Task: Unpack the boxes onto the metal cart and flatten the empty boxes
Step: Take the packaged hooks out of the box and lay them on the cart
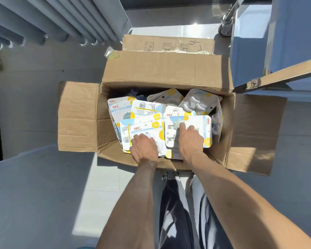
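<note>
Nearest to the camera are the person's legs and two bare forearms, reaching down into the box (169, 83). The left hand (144, 147) lies on a stack of packs (145, 126) near the front wall, fingers close together and curled over the stack's edge; whether they already grip under it I cannot tell. The right hand (189, 139) presses flat on another pack (196, 123), index finger stretched forward, the other fingers bent; the thumb is hidden. I think both hands are placed so to gather several packs at once.

The box stands on the floor with all four flaps folded outward, which keeps the opening free. It is quite full of loose blister packs, lying flat or tilted over each other. What is in the dark far corner is hard to make out.

Behind it a second box (169, 44) shows only its upper side. To the right is the cart (276, 76), cut off by the frame; its shelf is shiny and one wheel (225, 29) shows. So nothing is unpacked onto it that I can see.
</note>
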The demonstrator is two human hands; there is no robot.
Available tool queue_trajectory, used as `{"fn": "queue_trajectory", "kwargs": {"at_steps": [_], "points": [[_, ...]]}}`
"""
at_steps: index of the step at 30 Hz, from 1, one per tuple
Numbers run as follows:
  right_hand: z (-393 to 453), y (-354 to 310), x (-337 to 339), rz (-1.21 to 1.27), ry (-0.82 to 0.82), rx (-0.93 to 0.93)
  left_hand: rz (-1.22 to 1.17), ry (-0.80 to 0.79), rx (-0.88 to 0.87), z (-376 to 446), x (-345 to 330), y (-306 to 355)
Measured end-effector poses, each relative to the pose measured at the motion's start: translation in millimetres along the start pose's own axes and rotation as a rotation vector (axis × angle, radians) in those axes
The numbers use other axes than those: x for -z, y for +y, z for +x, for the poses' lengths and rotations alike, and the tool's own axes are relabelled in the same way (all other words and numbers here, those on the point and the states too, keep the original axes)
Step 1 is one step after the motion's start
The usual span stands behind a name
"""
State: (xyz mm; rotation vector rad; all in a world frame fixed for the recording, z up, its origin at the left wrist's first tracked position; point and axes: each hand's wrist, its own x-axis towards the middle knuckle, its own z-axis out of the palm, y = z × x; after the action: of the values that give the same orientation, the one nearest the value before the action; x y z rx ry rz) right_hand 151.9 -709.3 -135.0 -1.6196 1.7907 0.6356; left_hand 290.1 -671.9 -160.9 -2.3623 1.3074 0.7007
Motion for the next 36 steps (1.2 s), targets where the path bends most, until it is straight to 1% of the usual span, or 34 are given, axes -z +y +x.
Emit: {"fn": "queue_trajectory", "kwargs": {"at_steps": [9, 11, 14, 16, 20, 23, 26, 29, 32, 34, 36], "points": [[3.3, -0.2, 7.3, -0.191, 0.001, 0.026, -0.005, -0.038, -0.004, 1.7, 2.1, 11.6], [0.0, -2.3, 6.1, -0.174, 0.022, 0.014, -0.001, -0.04, -0.027, 1.0, 5.6, 16.2], [-4.6, -1.0, 10.5, -0.075, 0.04, -0.083, -0.001, -0.036, -0.063, -0.2, 12.4, 21.4], [-7.3, 0.9, 16.5, -0.049, 0.059, -0.099, -0.004, -0.025, -0.059, -1.1, 20.8, 25.6], [-15.9, 10.2, 38.2, -0.032, 0.089, -0.132, 0.019, -0.007, -0.056, -6.4, 48.9, 36.6], [-33.6, 18.2, 66.4, -0.021, 0.118, -0.158, -0.006, 0.021, -0.066, -18.0, 81.4, 44.4], [-65.1, 24.4, 101.9, 0.027, 0.142, -0.192, -0.018, 0.032, -0.066, -40.8, 124.1, 50.5], [-121.1, 35.7, 146.4, 0.094, 0.152, -0.234, 0.025, 0.017, -0.109, -87.0, 177.7, 54.9], [-186.9, 54.6, 184.5, 0.154, 0.127, -0.274, 0.106, -0.047, -0.18, -149.0, 223.1, 59.5], [-234.8, 73.1, 213.5, 0.223, 0.095, -0.355, 0.155, -0.097, -0.241, -194.5, 254.3, 68.6], [-277.7, 93.0, 236.3, 0.194, 0.075, -0.35, 0.173, -0.143, -0.29, -233.1, 280.3, 84.0]]}}
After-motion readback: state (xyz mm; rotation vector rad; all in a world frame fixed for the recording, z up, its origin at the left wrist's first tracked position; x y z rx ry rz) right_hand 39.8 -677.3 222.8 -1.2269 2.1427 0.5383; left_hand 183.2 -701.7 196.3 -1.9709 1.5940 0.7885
